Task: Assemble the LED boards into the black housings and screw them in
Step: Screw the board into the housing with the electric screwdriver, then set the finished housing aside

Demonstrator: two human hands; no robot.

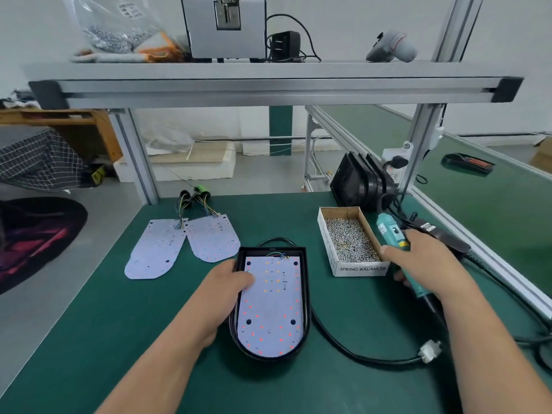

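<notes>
Fingers (250,281) of the left hand (231,283) lie close together, lightly bent, on the upper left part of the LED board (273,312), with the palm over the left rim of the black housing (307,297); they appear to press the board down rather than pinch it. Head view: the board sits inside this housing at the middle of the green worktop (119,324), its power cable (343,346) looping off to the right. The right hand (424,261) is wrapped round a teal electric screwdriver (391,234), held just beside the cardboard box (360,268) of loose screws (348,243), well apart from the board. Whether the bit carries a screw cannot be told. Two further LED boards (158,252) lie flat to the left, and spare housings (358,177) stand stacked behind the box. Judged step: board seated, screwing in hand. The next move calls for a screw on the bit, brought upright over a board hole while the left hand steadies the board.
</notes>
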